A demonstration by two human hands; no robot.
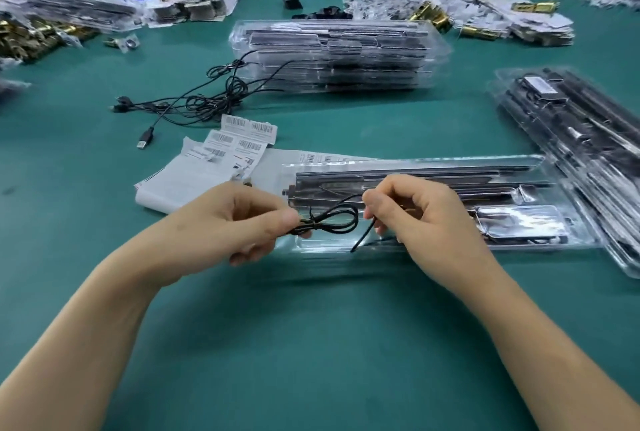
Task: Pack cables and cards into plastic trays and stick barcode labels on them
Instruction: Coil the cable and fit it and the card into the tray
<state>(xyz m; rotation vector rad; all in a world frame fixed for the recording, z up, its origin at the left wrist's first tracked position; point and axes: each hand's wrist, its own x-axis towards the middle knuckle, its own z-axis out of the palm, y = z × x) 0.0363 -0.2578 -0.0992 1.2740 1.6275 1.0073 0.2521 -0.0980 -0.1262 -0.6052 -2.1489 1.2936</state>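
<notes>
The left hand point(239, 219) pinches a thin black cable point(318, 224) between thumb and forefinger. Its fingers point(287, 219) are closed tight on the spot where the small loops gather, and the remaining fingers curl loosely underneath. The right hand point(419, 212) holds the free end of the same cable. Its fingers point(372, 203) are curled and pinched on the strand, which runs down from them to a loose tip.

The cable's loop hangs in the gap between the two sets of fingers, over the near part of a long clear plastic tray point(450, 164). The tray lies under and just beyond the fingers on the teal-green desk point(311, 326). It holds dark flat strips, and has a small rectangular compartment to the right of the right fingers.

Beyond the left fingers lie white sheets of barcode labels point(242, 140), with the tray's left end resting over the paper beside them. Farther beyond is a tangle of loose black cables with a USB plug point(194, 101), and behind that a tall stack of filled clear trays point(332, 56). Well to the right of the right fingers, a second stack of filled trays point(571, 126) lies at an angle.
</notes>
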